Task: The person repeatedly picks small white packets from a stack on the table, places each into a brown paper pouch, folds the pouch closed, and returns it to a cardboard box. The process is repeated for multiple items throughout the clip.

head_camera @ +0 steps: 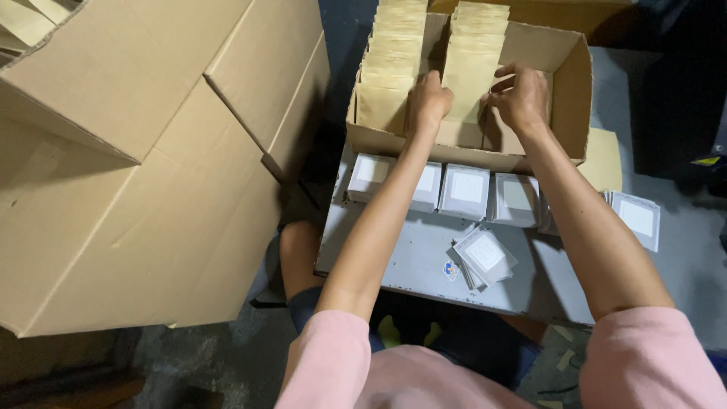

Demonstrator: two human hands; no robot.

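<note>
Two rows of tan paper envelopes (394, 57) stand on edge inside an open cardboard box (573, 91) at the far end of a grey counter (413, 261), seen from above. The left hand (429, 102) is curled narrow over the near end of the left row, knuckles up, its fingertips tucked down among the envelopes; whether it pinches any of them cannot be told. The right hand (522, 97) is curled beside the right row, thumb and fingers closed on the edge of the nearest tall envelope (471, 79), which leans against the stack behind it. Both forearms stretch from pink sleeves (341, 363) across the counter to the box. Just in front of the box, a line of small white-faced packets (465, 191) in clear wrap lies side by side on the counter, with a loose, skewed pile of the same packets (485, 257) nearer the person and more at the right edge (634, 218). To the left, well apart from the hands, a large closed cardboard carton (144, 174) fills the view beside the counter, standing on a dark floor.
</note>
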